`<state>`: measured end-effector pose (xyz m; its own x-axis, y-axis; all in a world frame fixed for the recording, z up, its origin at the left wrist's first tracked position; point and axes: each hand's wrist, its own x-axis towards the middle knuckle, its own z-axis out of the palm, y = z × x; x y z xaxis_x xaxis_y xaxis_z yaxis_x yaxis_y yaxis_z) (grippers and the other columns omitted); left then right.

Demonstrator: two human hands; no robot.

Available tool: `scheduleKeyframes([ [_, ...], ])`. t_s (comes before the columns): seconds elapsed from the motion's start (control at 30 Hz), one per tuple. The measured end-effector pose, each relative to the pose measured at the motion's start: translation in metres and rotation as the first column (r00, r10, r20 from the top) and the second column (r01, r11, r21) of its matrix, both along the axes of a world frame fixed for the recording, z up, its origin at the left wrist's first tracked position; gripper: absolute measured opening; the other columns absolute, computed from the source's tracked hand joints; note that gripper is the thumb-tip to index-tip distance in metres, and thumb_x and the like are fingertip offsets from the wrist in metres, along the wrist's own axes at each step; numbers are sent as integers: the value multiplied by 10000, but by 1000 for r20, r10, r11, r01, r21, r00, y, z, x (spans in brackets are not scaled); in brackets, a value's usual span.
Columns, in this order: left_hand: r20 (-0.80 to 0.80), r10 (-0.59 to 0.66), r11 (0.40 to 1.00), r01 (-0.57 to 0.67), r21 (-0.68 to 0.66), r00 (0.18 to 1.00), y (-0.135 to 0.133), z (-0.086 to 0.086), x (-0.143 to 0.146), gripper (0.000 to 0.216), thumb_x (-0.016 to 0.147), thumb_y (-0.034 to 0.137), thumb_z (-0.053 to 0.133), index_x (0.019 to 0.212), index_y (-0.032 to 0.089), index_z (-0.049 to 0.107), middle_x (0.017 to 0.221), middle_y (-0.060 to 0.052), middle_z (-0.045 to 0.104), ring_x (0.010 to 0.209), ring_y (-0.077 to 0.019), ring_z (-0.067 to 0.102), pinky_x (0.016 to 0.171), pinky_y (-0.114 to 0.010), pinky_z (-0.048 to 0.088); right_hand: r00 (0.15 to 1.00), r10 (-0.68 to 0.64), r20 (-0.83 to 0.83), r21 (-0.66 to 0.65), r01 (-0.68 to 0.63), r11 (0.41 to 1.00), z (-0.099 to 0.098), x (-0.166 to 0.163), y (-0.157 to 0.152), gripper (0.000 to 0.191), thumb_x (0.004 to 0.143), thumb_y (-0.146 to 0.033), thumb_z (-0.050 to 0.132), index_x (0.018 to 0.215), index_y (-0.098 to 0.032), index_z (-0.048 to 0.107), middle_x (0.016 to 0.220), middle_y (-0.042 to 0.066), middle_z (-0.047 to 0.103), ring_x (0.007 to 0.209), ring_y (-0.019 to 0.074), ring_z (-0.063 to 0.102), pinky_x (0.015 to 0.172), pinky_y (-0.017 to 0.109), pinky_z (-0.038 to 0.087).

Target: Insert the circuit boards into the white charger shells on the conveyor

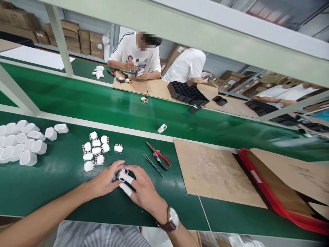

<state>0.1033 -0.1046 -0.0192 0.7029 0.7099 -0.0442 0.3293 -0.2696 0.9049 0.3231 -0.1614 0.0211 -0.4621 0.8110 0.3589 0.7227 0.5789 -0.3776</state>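
Note:
At the near part of the green workbench, my left hand (106,179) is closed around the side of a small dark block (115,176). A white-rimmed oval part (122,174) shows at the block's top, partly hidden by fingers. Over it curls my right hand (144,187), white covers on two fingers, pressing against the part. Just beyond my hands lie several white-topped circuit pieces (96,151). To their right are tweezers (152,164) and red-handled pliers (158,156).
Several white cups (28,158) stand at left. A cardboard sheet (205,168) and a red tray (267,192) lie right. On the green belt (115,109) sits a white housing (162,128). Across it, people work beside a black divided tray (187,92). A frame beam (180,31) crosses above.

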Motion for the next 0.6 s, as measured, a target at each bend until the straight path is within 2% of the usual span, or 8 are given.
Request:
scheduleKeyframes([
  [0.13,-18,-20,1000,20,-9,1000,1,-1,-1,730,959,180,585,1590,263,227,1580,-140,528,1438,-292,538,1170,-521,461,986,46,158,89,-60,994,-6,1,-1,249,1002,-150,557,1226,-195,656,1386,176,597,1219,313,589,915,499,594],
  [0.2,-8,-26,1000,26,10,1000,2,-2,-1,739,957,175,591,1597,257,231,1581,-144,527,1440,-296,537,1168,-513,464,973,74,220,89,-96,991,-5,0,0,224,949,-98,575,1127,-186,679,1376,186,596,1236,333,582,928,518,592],
  [0.27,-6,-20,999,20,28,1000,2,-2,-1,739,960,186,603,1602,255,241,1571,-147,538,1436,-303,540,1162,-510,471,973,88,213,39,-98,994,0,0,3,202,941,-119,605,1114,-193,677,1355,182,610,1237,337,592,940,528,594],
  [0.33,-18,-13,999,14,37,1000,1,-2,-1,732,974,225,615,1603,260,242,1560,-144,550,1424,-305,553,1155,-511,482,991,88,99,-53,-84,995,4,2,6,238,980,-209,631,1217,-215,647,1345,160,626,1235,311,613,972,517,595],
  [0.43,-11,0,995,1,96,1000,-2,-1,0,730,988,250,623,1606,279,235,1544,-135,563,1396,-291,579,1150,-502,496,977,13,-211,-154,-47,987,4,11,8,322,1022,-286,626,1337,-249,573,1307,115,657,1205,238,654,1010,440,596],
  [0.53,34,38,960,-46,276,999,-3,-2,0,651,971,272,677,1541,280,363,1490,-137,581,1349,-295,602,1118,-493,529,915,-121,-386,-119,81,990,-7,21,6,171,1010,-264,647,1176,-244,614,1192,92,683,1106,214,690,951,397,611],
  [0.6,59,39,902,-60,428,997,-4,-2,-1,459,984,291,678,1412,271,514,1380,-123,629,1244,-287,650,1045,-465,575,898,-169,-406,-80,150,986,-18,26,3,44,1000,-255,656,1021,-235,623,1118,84,685,1047,214,697,904,386,613],
])
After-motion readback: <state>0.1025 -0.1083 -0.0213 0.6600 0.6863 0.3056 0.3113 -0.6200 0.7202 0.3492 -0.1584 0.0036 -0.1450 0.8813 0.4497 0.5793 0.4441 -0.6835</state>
